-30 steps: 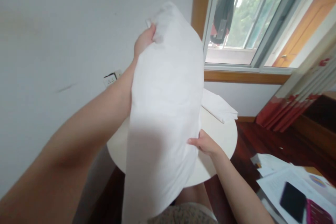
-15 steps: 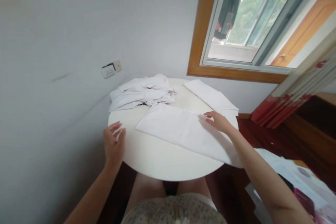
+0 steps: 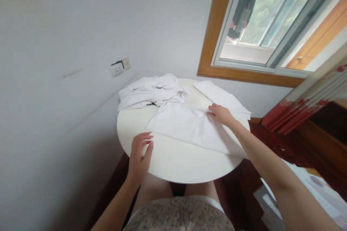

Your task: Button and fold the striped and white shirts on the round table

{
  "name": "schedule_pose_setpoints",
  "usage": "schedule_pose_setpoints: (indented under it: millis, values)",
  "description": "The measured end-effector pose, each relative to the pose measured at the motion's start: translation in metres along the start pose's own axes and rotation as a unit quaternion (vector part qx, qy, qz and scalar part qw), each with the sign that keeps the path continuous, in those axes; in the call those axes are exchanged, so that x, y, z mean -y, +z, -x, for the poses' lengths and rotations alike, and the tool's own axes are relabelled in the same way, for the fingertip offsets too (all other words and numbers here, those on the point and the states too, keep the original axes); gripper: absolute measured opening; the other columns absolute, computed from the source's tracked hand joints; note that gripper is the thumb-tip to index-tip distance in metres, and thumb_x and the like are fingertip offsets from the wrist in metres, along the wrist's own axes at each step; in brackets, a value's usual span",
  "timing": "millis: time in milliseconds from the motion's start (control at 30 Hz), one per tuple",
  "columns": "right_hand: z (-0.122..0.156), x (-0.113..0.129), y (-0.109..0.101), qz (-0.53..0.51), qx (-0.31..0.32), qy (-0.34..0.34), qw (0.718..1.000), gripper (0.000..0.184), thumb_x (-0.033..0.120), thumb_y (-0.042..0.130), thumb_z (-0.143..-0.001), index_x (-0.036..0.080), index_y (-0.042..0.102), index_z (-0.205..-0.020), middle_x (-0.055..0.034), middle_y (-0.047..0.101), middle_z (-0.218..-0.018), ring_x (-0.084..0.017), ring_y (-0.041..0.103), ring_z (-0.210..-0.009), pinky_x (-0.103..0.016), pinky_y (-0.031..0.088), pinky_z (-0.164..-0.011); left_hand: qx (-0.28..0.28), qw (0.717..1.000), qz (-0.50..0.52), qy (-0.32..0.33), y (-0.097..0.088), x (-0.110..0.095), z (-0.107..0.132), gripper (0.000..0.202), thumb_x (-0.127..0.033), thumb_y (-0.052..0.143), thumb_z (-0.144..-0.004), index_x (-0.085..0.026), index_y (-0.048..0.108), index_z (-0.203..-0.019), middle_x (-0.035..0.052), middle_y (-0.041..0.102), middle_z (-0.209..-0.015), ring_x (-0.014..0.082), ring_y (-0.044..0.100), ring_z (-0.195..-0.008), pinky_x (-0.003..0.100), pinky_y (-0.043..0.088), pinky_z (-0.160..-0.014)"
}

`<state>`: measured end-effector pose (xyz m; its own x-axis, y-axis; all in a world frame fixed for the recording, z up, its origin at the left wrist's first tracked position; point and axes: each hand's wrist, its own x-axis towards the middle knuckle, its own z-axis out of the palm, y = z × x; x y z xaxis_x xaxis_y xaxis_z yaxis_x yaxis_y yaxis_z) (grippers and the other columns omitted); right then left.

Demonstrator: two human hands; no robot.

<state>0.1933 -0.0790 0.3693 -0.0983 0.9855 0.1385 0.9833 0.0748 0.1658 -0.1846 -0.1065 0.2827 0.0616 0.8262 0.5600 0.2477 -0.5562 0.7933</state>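
A folded white cloth (image 3: 184, 122) lies flat across the middle of the round table, its right end hanging at the near right rim. At its far edge, my right hand (image 3: 221, 114) has its fingertips closed on the fabric, with small creases beside them. My left hand (image 3: 140, 157) hovers over the table's left side, just below the cloth's left corner. Its thumb and fingers are apart and hold nothing. Behind, a crumpled heap of white fabric (image 3: 151, 92) touches the folded cloth's far left corner. Another folded white cloth (image 3: 221, 97) rests along the far right rim.
The white round table (image 3: 179, 168) stands against a wall with a socket (image 3: 117, 69). A wood-framed window (image 3: 204, 54) is at back right, beside a red and white curtain (image 3: 292, 110). Papers (image 3: 311, 184) lie on a lower surface at right.
My left hand has moved right, closer to the cloth's left corner. My right hand has gone from resting open over the cloth to closing on its far edge. The view has shifted slightly.
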Motion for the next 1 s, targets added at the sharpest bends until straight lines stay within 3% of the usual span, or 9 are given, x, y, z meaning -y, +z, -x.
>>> schedule_pose_setpoints:
  millis: [133,267,367,467,533,633,767,867,1000]
  values:
    - [0.031,0.036,-0.058,0.103,-0.128,-0.071,0.984,0.017,0.019,0.042,-0.094,0.018,0.058,-0.097,-0.0097,0.059,-0.096,-0.02,0.052,-0.088,-0.028,0.031,-0.064,-0.029,1.0,0.0,0.009,-0.008,-0.01,-0.004,0.02,-0.027,0.055,-0.088,-0.02,0.054,-0.106,0.0089,0.052,-0.115,0.0188,0.056,-0.106,0.035,0.053,-0.088]
    - [0.1,0.087,-0.087,0.104,-0.16,-0.233,0.954,0.015,0.015,0.043,-0.093,0.021,0.056,-0.091,-0.0055,0.059,-0.086,-0.019,0.048,-0.077,-0.031,0.03,-0.063,-0.07,0.997,0.0,0.028,-0.018,-0.023,-0.005,0.019,-0.025,0.057,-0.086,-0.019,0.053,-0.103,0.0089,0.052,-0.114,0.0195,0.056,-0.107,0.037,0.051,-0.091]
    - [0.159,0.121,-0.08,0.03,-0.109,-0.314,0.943,0.006,0.017,0.052,-0.089,0.021,0.056,-0.088,-0.0043,0.061,-0.085,-0.018,0.049,-0.072,-0.031,0.032,-0.06,-0.093,0.993,-0.035,0.068,-0.026,-0.034,-0.004,0.018,-0.022,0.057,-0.084,-0.019,0.052,-0.101,0.0093,0.053,-0.112,0.0207,0.056,-0.108,0.042,0.048,-0.095]
    - [0.205,0.137,-0.068,-0.061,-0.029,-0.298,0.952,0.008,0.027,0.063,-0.082,0.021,0.059,-0.086,-0.003,0.062,-0.08,-0.018,0.053,-0.068,-0.031,0.035,-0.054,-0.123,0.973,-0.117,0.159,-0.033,-0.048,-0.003,0.02,-0.019,0.06,-0.08,-0.02,0.053,-0.099,0.0083,0.059,-0.106,0.022,0.056,-0.102,0.044,0.047,-0.091]
    - [0.22,0.133,-0.064,-0.141,0.043,-0.272,0.951,0.01,0.03,0.064,-0.081,0.022,0.061,-0.086,-0.0016,0.062,-0.076,-0.017,0.056,-0.067,-0.03,0.039,-0.054,-0.12,0.951,-0.169,0.232,-0.035,-0.059,-0.003,0.019,-0.017,0.061,-0.077,-0.021,0.056,-0.096,0.006,0.063,-0.098,0.0216,0.058,-0.093,0.044,0.046,-0.087]
    - [0.209,0.113,-0.06,-0.259,0.108,-0.212,0.936,0.02,0.025,0.054,-0.088,0.026,0.064,-0.105,-0.0018,0.067,-0.089,-0.015,0.062,-0.08,-0.027,0.047,-0.071,-0.069,0.926,-0.221,0.298,-0.03,-0.069,-0.004,0.02,-0.015,0.06,-0.077,-0.024,0.061,-0.095,0.003,0.068,-0.092,0.0204,0.06,-0.082,0.043,0.045,-0.085]
    - [0.163,0.087,-0.031,-0.315,0.062,-0.122,0.939,0.035,0.036,0.051,-0.092,0.023,0.057,-0.125,-0.0083,0.062,-0.115,-0.02,0.057,-0.107,-0.034,0.044,-0.094,0.074,0.916,-0.28,0.277,-0.006,-0.056,-0.003,0.025,-0.017,0.057,-0.081,-0.026,0.065,-0.104,0.0036,0.068,-0.101,0.022,0.06,-0.092,0.043,0.044,-0.09]
    - [0.141,0.089,-0.006,-0.277,0.041,-0.108,0.954,0.045,0.047,0.061,-0.085,0.019,0.06,-0.12,-0.0121,0.06,-0.113,-0.023,0.054,-0.107,-0.039,0.043,-0.094,0.208,0.899,-0.287,0.256,0.011,-0.035,0.004,0.03,-0.022,0.051,-0.088,-0.024,0.062,-0.115,0.0068,0.063,-0.118,0.024,0.055,-0.11,0.043,0.043,-0.096]
    - [0.137,0.11,0.003,-0.281,0.025,-0.132,0.95,0.042,0.055,0.059,-0.083,0.016,0.065,-0.1,-0.0102,0.06,-0.098,-0.021,0.055,-0.095,-0.034,0.044,-0.086,0.273,0.889,-0.282,0.237,0.013,-0.022,0.013,0.034,-0.027,0.049,-0.09,-0.023,0.058,-0.123,0.0086,0.056,-0.129,0.0253,0.047,-0.122,0.045,0.039,-0.103]
